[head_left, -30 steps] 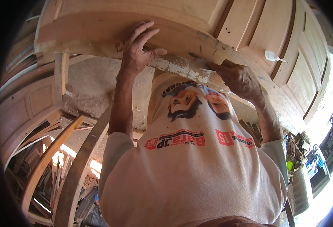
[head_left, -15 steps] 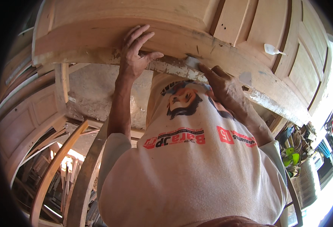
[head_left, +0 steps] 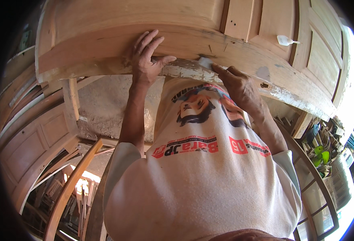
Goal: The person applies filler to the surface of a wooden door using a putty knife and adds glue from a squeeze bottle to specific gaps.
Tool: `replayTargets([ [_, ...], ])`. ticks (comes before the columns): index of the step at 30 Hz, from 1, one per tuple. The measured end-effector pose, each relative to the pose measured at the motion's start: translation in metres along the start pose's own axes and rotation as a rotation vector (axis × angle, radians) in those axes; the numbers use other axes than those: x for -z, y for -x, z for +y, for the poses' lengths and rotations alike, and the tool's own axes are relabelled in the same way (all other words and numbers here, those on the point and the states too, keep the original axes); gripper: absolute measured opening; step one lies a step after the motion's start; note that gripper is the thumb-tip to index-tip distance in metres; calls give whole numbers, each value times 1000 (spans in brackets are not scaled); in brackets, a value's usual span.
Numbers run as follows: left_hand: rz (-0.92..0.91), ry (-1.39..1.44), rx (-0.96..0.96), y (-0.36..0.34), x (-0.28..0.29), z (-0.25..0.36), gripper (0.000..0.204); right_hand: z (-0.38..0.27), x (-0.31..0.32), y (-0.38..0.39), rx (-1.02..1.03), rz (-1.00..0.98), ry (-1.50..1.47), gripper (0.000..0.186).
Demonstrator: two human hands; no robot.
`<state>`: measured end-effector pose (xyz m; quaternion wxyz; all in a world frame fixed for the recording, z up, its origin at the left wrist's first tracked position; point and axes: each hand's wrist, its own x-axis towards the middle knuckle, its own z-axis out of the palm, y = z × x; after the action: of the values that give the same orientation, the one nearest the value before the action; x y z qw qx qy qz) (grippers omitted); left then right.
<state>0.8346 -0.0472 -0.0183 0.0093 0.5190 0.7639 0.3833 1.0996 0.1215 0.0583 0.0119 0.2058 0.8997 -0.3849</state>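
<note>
The right hand's (head_left: 239, 85) fingers were closed on a flat grey blade (head_left: 204, 62), its gripped end hidden, pointing forward-left at the near edge of a panelled wooden door (head_left: 177, 45). The left hand (head_left: 146, 62) lay there, fingers spread. The door's long axis ran left to right, its far side cut off. Farther back lay a white bottle (head_left: 284, 40).

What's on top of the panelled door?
A white nozzle bottle lies on the panelled door, towards the right. The left hand rests spread at its near edge; the right hand holds a flat blade there. The door under the left hand and blade is covered.
</note>
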Motion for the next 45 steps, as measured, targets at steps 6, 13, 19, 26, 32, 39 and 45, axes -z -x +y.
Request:
replayTargets([
  [6, -9, -22, -3, 4, 1, -2, 64, -10, -4, 5, -15, 26, 6, 60],
  [13, -21, -15, -11, 6, -1, -7, 64, -28, -8, 3, -97, 58, -32, 60],
  [19, 0, -89, -20, 8, -4, -11, 68, -35, -17, 5, -165, 78, -51, 48],
  [26, -22, -94, -22, 4, 0, -8, 64, -47, -25, 1, -246, 134, -118, 43],
  [32, -112, -85, -43, -7, 20, -15, 61, -57, -35, -2, -328, 207, -149, 41],
  [39, -184, -22, -30, -21, 40, -23, 60, -74, -20, -12, -420, 61, -94, 57],
  [45, -196, 52, 18, -19, 34, -24, 62, -75, -38, -11, -454, 150, -143, 67],
])
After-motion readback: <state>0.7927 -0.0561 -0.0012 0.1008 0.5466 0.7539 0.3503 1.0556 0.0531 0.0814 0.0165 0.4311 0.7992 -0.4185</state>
